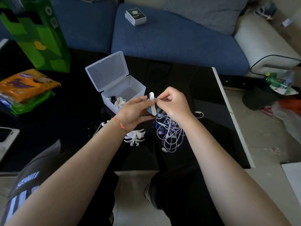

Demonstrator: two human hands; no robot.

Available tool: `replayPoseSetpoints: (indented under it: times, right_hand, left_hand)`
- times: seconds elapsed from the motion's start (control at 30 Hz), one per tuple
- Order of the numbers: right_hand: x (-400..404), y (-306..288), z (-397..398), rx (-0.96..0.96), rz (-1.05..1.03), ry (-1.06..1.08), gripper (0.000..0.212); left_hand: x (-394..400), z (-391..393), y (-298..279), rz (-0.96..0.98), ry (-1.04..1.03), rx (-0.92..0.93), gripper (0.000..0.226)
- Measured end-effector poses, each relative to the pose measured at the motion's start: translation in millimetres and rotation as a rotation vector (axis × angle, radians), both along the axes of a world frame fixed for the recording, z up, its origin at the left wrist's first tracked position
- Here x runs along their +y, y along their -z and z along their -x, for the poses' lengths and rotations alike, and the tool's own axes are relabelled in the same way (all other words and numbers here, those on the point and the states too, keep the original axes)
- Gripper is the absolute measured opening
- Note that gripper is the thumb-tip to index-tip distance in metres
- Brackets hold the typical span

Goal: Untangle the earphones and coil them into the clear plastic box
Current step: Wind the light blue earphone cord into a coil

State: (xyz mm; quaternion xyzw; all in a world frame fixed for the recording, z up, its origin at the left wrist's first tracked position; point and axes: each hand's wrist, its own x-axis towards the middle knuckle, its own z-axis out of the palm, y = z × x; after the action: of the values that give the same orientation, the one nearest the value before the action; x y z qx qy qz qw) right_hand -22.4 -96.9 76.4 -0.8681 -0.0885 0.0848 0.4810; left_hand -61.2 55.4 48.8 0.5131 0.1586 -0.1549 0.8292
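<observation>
Left hand (135, 111) grips a small coiled bundle (150, 110) crossed by a white strip-like piece (153, 103); right hand (172, 103), fingers curled, pinches at the bundle's top, just in front of the clear plastic box (123, 88). Beneath the right wrist hangs the tangle of earphones (169, 134), pale lilac and dark cords reaching down to the black table (195, 88). The cords appear light, limp and prone to snagging; they are probably best taken near a plug or earbud, not mid-loop. The box stands open, lid tilted back to the far left, holding a few coiled sets (118, 101) in its near-left corner. White winder clips (135, 137) lie near, left of the tangle.
</observation>
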Motion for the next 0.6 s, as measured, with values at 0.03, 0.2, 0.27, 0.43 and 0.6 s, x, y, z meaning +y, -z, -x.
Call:
replayPoseSetpoints:
  times: [0.03,0.2,0.27,0.43,0.6]
  right_hand:
    - [-4,-2,-1,0.051,0.007,-0.026,0.008]
    - [-16,0,-9,0.200,0.140,-0.179,0.016]
    - [-18,-1,-12,0.200,0.175,-0.249,0.030]
    - [-7,-3,-11,0.085,0.294,-0.324,0.026]
    - [3,-7,-15,0.026,0.365,-0.275,0.012]
  left_hand:
    - [5,0,-2,-0.032,0.054,-0.010,0.027]
    - [18,-2,-7,-0.569,0.196,-0.099,0.044]
    - [22,-5,-3,-0.811,0.268,-0.141,0.040]
    - [26,-7,4,-0.889,0.330,-0.177,0.049]
    - [32,-6,2,-0.818,0.214,-0.252,0.046]
